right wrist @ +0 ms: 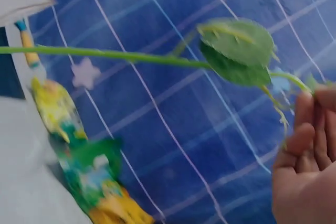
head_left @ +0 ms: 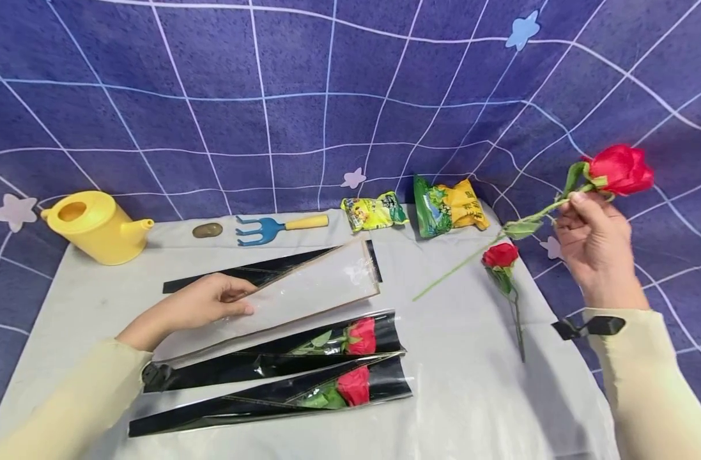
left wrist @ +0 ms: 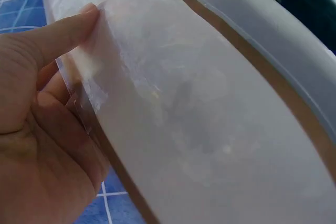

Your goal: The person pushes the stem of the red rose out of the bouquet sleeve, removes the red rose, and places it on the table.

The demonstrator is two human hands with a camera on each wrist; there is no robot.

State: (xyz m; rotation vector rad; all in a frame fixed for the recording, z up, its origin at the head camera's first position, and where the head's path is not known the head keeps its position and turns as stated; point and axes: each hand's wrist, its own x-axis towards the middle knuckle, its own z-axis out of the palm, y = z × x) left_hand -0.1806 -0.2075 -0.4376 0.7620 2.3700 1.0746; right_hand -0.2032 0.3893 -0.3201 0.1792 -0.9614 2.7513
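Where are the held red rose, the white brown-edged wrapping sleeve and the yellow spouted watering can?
Held red rose (head_left: 622,170), head view, on its petals.
White brown-edged wrapping sleeve (head_left: 315,286), head view, on its white face.
Yellow spouted watering can (head_left: 104,231), head view, on its body.

There are four red roses (head_left: 620,169), three black wrappers (head_left: 258,404) and one pale wrapper (head_left: 312,281); two of the roses lie inside wrappers and two are outside. One surface (head_left: 459,383) carries one watering can (head_left: 103,233), one brown stone (head_left: 207,230), one small rake (head_left: 269,230) and two colourful packets (head_left: 450,206).
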